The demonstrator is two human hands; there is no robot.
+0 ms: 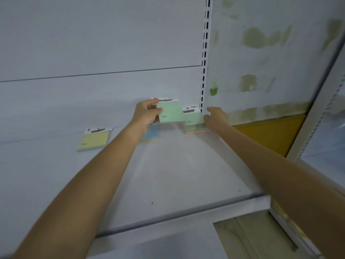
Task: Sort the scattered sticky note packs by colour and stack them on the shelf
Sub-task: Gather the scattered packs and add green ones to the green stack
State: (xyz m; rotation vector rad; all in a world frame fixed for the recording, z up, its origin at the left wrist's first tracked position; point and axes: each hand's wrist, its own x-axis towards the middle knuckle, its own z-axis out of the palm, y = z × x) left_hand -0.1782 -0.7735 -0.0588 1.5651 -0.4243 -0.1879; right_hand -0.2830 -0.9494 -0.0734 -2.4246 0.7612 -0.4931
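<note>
- Shelf (168,174): white, with a white back panel and a slotted upright (204,58) at its right rear corner.
- Left hand (147,114): its grip is clamped on a green pack (171,113), thumb on the front face and fingers behind, holding it tilted and lifted clear of the shelf, near the back panel.
- Right hand (214,118): fingers rest against the right edge of a green stack (194,122) that sits on the shelf in the rear corner, beside the upright. Whether this grip closes on the stack, I cannot tell.
- The held pack is just left of the stack and overlaps its left edge in view.
- Blue pack (154,134): flat on the shelf, partly hidden behind the left wrist.
- Yellow pack (95,140): flat on the shelf, well to the left, apart from the others.
</note>
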